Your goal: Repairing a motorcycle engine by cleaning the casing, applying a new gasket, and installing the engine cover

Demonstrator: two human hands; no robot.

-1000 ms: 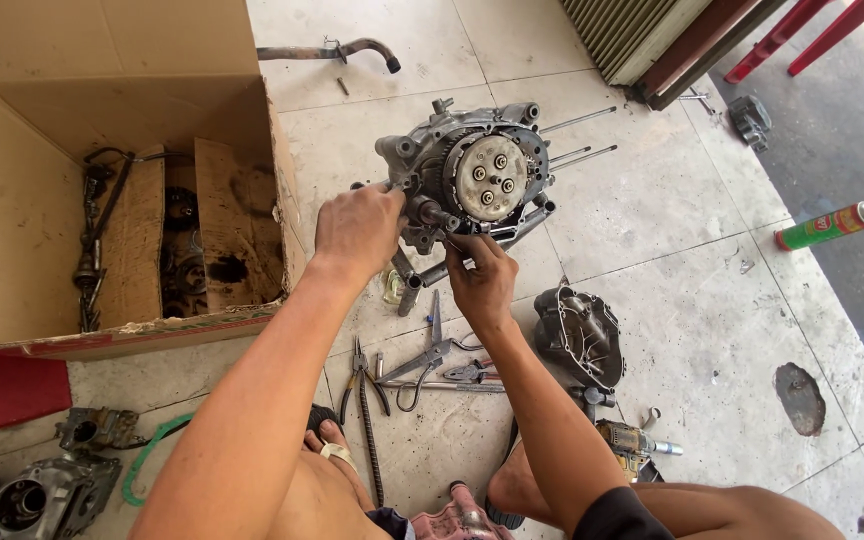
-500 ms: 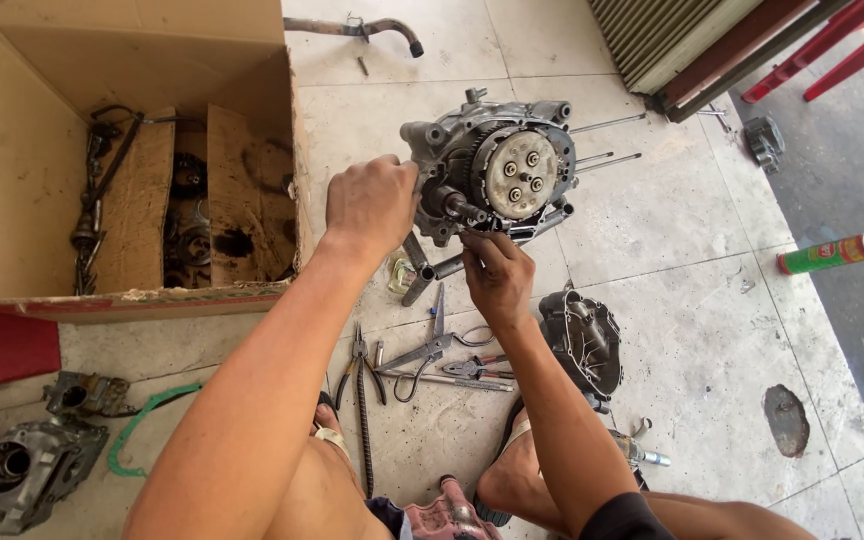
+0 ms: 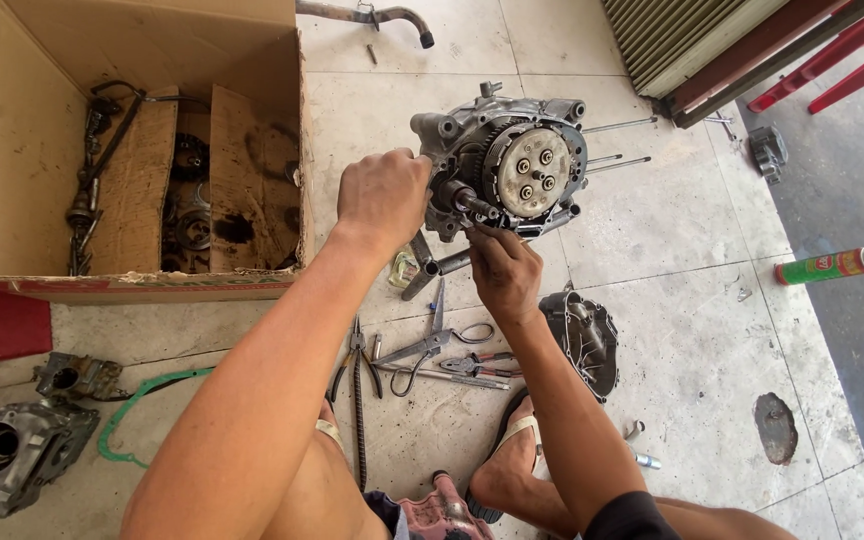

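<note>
On engine case (floor-centre), both hands

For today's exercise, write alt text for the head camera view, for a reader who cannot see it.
A person's left hand and right hand work on a motorcycle engine standing on a tiled floor. Pliers, scissors and an engine cover lie nearby, beside an open cardboard box of parts.

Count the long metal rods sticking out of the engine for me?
3 studs on the engine block: one at its upper right, two just below it. Others may be hidden.
</note>
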